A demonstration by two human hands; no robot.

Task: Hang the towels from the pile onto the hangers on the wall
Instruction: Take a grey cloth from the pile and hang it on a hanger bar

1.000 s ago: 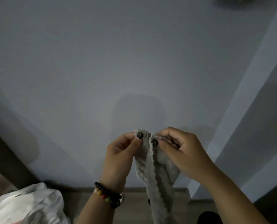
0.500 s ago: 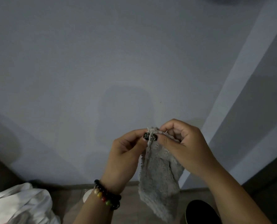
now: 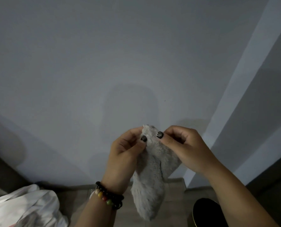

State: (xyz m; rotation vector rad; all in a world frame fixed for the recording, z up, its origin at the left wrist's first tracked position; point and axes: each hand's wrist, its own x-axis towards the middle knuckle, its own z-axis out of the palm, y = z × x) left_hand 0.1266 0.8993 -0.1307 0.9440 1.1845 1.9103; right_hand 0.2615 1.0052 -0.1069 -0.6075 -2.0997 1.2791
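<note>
Pinching the top edge of a small fluffy grey towel (image 3: 150, 174) between thumb and curled fingers of left hand (image 3: 125, 154) and right hand (image 3: 184, 148), before the wall, hanging limp: soft, light, best held by its corners.

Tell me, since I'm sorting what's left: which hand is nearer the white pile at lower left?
Left. The left hand pinches the grey towel on the side toward the white pile; the right hand pinches it on the far side.
</note>
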